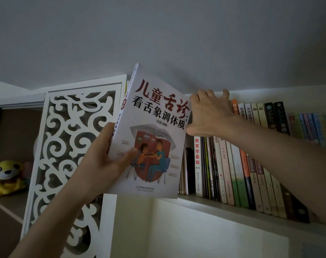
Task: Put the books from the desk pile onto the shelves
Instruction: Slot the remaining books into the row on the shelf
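Book [154, 127]: white paperback, red and black Chinese title on the cover, drawing of two seated figures below it. Held upright and tilted a little to the left, in front of the left end of the shelf [223, 206], its bottom edge about level with the shelf board. Not yet among the other books.

Left hand [106, 157]: grips the book at its lower left, thumb pressed on the front cover, fingers wrapped behind the spine.

Right hand [208, 112]: reaches in over the tops of the shelved books just right of the held book, fingers curled over their upper edges, thumb low against their spines. Whether it pinches one volume or only pushes the row aside cannot be told, since the fingertips are hidden behind the books.

Row of books [242, 170]: stands on the shelf, spines outward, packed from beside the held book to the right edge of the view. Colours include white, cream, green, orange and black; the far right ones are pastel and blurred. A dark book lies tilted at the lower right of the row.

Carved panel [65, 146]: white fretwork with scroll pattern, stands left of the held book, partly behind the left hand.

Plush toy [6, 176]: yellow, dog-like, sits in a dim compartment at the far left.

Wall [177, 34]: plain grey, above the shelf.
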The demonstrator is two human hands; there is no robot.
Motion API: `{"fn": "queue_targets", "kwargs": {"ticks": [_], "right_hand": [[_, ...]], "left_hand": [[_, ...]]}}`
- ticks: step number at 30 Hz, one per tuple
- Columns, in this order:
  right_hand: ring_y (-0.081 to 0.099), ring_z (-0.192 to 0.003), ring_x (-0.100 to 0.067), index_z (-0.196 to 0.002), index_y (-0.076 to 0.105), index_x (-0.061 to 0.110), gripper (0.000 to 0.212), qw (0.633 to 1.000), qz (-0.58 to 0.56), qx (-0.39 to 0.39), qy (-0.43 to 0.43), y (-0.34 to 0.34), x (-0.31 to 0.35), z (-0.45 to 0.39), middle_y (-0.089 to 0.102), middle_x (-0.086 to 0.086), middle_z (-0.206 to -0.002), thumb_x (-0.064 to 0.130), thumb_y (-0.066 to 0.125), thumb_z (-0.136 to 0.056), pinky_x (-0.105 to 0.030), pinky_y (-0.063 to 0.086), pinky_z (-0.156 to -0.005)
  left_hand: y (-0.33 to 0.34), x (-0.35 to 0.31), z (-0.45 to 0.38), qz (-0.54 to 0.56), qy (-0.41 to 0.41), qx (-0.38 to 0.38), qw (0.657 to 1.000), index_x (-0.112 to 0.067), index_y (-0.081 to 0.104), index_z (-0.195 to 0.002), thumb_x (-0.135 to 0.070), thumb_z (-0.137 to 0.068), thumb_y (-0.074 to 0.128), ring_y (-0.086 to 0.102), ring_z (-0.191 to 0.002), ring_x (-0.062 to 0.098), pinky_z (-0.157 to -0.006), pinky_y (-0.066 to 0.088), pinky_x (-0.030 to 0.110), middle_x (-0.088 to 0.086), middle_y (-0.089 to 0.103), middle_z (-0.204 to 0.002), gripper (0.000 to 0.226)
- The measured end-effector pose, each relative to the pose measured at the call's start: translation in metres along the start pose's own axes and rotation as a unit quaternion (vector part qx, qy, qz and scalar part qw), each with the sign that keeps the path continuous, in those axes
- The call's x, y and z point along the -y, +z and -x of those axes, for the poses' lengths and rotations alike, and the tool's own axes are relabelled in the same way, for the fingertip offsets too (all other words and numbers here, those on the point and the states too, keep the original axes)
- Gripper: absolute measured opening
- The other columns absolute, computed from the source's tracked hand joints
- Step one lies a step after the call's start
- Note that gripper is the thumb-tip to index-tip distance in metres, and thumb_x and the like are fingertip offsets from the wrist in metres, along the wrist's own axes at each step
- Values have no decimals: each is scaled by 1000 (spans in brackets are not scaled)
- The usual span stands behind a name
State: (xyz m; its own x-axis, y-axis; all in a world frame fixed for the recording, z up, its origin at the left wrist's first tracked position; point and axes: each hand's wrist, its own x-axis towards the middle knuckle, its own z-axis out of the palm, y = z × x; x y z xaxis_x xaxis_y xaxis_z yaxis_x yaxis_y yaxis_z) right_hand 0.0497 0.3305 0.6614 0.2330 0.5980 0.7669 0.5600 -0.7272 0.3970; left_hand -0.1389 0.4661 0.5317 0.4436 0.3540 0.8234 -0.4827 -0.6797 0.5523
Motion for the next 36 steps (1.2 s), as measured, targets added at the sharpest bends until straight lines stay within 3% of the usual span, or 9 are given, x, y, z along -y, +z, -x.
{"fn": "queue_targets", "kwargs": {"ticks": [5,9,12,14,17,25,30,36], "right_hand": [[39,-127,-29,-133,45,17,51,990,-120,66,10,-16,-9,-4,44,-9,-131,47,44,-92,-62,23,-110],[40,-128,-29,-136,45,19,66,994,-71,84,-6,-19,-12,-5,46,-8,-134,63,46,-87,-60,27,-108],[43,-126,-29,-134,45,19,67,995,-77,65,-10,-17,-13,-4,46,-7,-135,62,54,-84,-58,31,-105],[46,-122,-28,-131,48,21,63,993,-89,68,-24,-18,-18,-6,49,-5,-131,60,58,-83,-55,35,-103],[52,-109,-22,-125,54,24,65,986,-120,99,-58,-25,-27,-6,54,-1,-117,65,66,-76,-47,47,-94],[52,-93,-16,-118,58,27,60,995,-69,24,-69,-17,-31,-3,58,3,-109,72,57,-77,-43,48,-86],[58,-85,-19,-111,65,29,62,996,-62,-6,-62,-15,-33,-4,61,1,-95,77,52,-75,-39,48,-79],[57,-81,-19,-98,66,27,77,998,-40,-14,-45,-15,-31,-7,62,3,-89,90,54,-54,-36,42,-75]], "left_hand": [[6,0,1,62,-59,-8,996,-22,52,-113,-12,-88,63,73,-79,14,-53,57,23,-6,73,-92,29],[6,-2,7,27,-51,-7,998,-22,51,-114,-13,-88,64,73,-80,11,-52,57,23,-14,71,-90,31],[9,1,11,36,-65,-14,997,-24,50,-116,-13,-88,64,73,-82,11,-53,58,25,-13,71,-93,33],[14,4,13,47,-73,-26,996,-22,51,-114,-14,-88,64,73,-80,13,-54,58,26,-4,72,-95,30],[21,6,16,25,-63,-28,997,-26,50,-110,-16,-88,64,73,-83,12,-55,60,29,-8,71,-95,29],[33,5,16,47,-83,-59,994,-25,51,-109,-15,-88,65,74,-80,15,-62,62,41,-5,73,-94,27],[25,-5,7,-32,-50,-49,997,-24,49,-111,-20,-87,65,71,-80,5,-54,60,29,-8,67,-95,30],[12,-12,13,-55,-59,-19,997,-31,50,-107,-19,-85,67,72,-77,5,-51,59,26,-8,69,-90,31]]}}
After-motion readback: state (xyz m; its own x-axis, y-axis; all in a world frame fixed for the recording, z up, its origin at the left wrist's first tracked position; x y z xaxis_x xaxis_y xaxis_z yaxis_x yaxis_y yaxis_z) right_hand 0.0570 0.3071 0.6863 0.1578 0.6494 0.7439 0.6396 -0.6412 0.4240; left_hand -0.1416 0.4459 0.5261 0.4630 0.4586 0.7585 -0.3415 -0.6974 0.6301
